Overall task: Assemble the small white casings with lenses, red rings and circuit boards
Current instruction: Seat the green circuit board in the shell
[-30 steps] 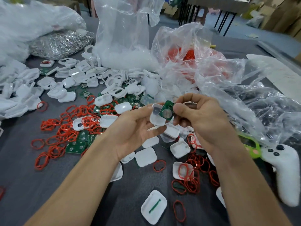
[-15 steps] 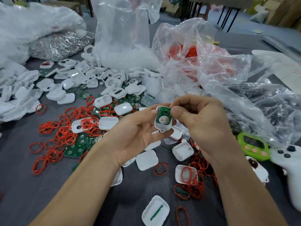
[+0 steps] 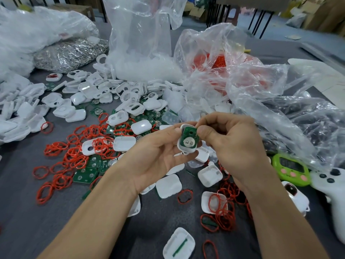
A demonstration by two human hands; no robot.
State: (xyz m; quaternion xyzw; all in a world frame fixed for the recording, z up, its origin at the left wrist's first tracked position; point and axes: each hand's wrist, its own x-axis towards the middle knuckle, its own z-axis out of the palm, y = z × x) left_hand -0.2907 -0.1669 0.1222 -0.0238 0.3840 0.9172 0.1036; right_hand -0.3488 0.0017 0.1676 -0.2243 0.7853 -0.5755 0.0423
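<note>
the left hand [image 3: 158,152] is gripping a white casing [image 3: 180,144] in curled fingers above the desk [image 3: 28,212], with a green circuit board [image 3: 188,140] sitting inside it. the right hand [image 3: 237,144] is pinching the board's top corner between thumb and forefinger. red rings [image 3: 74,157] are lying scattered below.

Green circuit board [image 3: 189,140], white casing [image 3: 180,146], red rings [image 3: 78,156]

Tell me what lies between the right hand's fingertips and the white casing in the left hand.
A green circuit board, lying in the casing; the right hand pinches its top corner. The head view shows it.
</note>
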